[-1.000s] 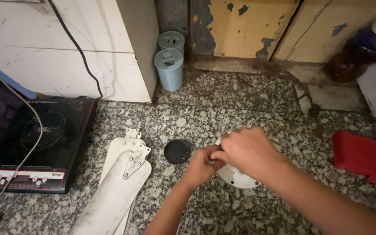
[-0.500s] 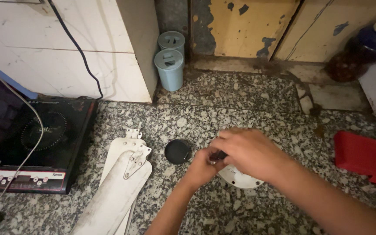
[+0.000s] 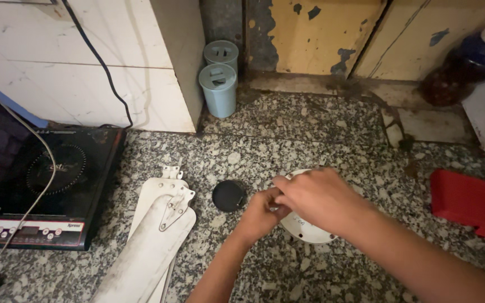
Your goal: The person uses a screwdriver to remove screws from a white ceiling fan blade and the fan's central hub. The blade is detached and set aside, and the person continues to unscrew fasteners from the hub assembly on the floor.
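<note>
A white round housing (image 3: 303,227) lies on the speckled granite surface (image 3: 310,134), mostly covered by my hands. My right hand (image 3: 316,196) lies over its top with the fingers curled down onto it. My left hand (image 3: 258,216) comes in from below, its fingertips pinched against the housing's left edge, touching my right fingers. What sits between the fingertips is hidden. A black round cap (image 3: 229,195) lies just left of my left hand, apart from it.
White fan blades (image 3: 155,235) with metal brackets lie stacked at the left, beside a black induction cooktop (image 3: 46,185) with its cables. Two pale blue canisters (image 3: 218,90) stand at the wall. A red flat object (image 3: 470,202) and a dark jar (image 3: 461,64) are at the right.
My hands stayed on the housing with small finger movements. A small dark piece seen between my fingers half a second ago is hidden now, and the housing's upper rim shows.
</note>
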